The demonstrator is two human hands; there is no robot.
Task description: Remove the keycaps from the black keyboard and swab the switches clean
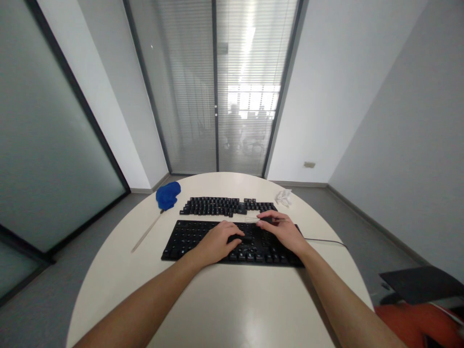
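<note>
While both of our hands are over the keyboard [181, 238], which lies flat on the pale surface [235, 302], the left hand [216, 242] rests at its middle, thumb and forefinger slightly parted; we cannot tell whether anything small is pinched between them. The right hand [284, 231], above the keyboard's right part, appears to grasp a thin wire tool [251, 217], its loop jutting toward the keyboard's far edge. Just beyond the keyboard, we see loose black keycaps [210, 206] laid in close rows, apart from it; some stretches of the keyboard itself look bare of caps. Past its far right corner sits a crumpled white tissue [283, 197], and off its right side runs a cable [326, 240].

As we judge it, a sideways swing of the right hand or the wire could knock the nearest keycaps out of line, and we would lose their order. Too hard a pry might snap a cap's stem, while a snagged cable could drag the keyboard out from under us.
</note>
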